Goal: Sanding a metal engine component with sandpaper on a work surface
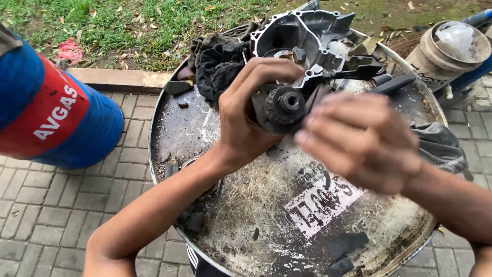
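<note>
Greasy gear assembly [283,105], raised above the drum-top counter [169,128]: left hand [246,115] clamped around it for steadiness, right hand [359,141], blurred, fingers curled at its side, grip unclear.

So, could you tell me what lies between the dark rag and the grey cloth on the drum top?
In the head view, the metal engine casing sits between the dark rag and grey cloth; nearer the camera, both hands and the geared part cross that stretch.

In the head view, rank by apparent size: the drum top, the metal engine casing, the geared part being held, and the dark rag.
1. Drum top, by far.
2. Metal engine casing.
3. Dark rag, close to the casing; partly hidden, so unsure.
4. Geared part, held by the left hand.
</note>
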